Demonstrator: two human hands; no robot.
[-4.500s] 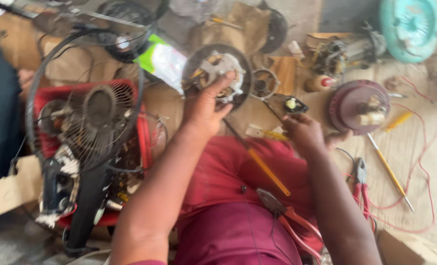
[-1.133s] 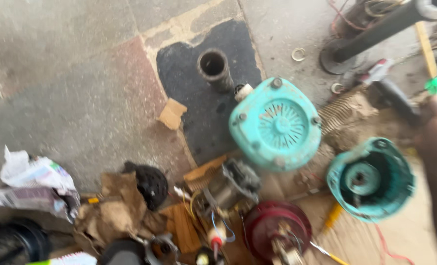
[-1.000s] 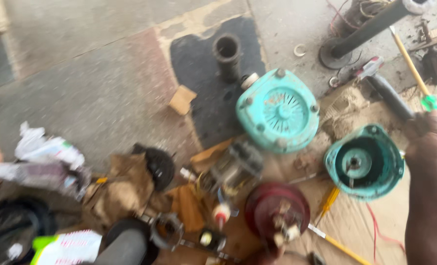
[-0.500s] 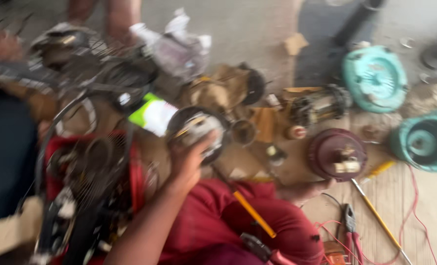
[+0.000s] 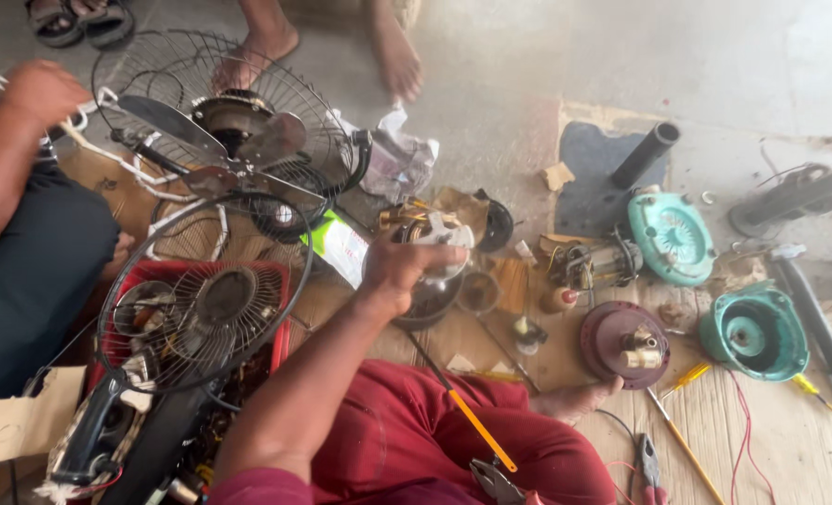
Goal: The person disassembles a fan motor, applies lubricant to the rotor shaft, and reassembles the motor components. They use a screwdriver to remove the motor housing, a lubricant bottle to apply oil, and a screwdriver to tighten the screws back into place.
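Note:
My left hand (image 5: 405, 269) reaches forward from the lower left and is closed over a round black fan motor housing (image 5: 427, 297) with a white piece on top. The housing sits low over cardboard on the floor, in front of my red-trousered legs (image 5: 407, 435). My right hand is out of view. A bare foot (image 5: 575, 400) shows at the end of my red-trousered leg, beside a maroon round cover (image 5: 622, 341). An orange-handled screwdriver (image 5: 472, 423) lies across my leg.
A wire fan guard with blades (image 5: 229, 140) and a red crate (image 5: 271, 281) of fan parts lie to the left. Another person's hand (image 5: 37, 89) and dark-clad leg are at far left; bare feet (image 5: 393, 56) stand above. Teal housings (image 5: 670, 238) (image 5: 753, 332), black pipe (image 5: 645, 154), pliers (image 5: 650, 463) at right.
The view swung from the floor at the right back to the left and down. My left hand is still on the motor housing. My right arm has left the view.

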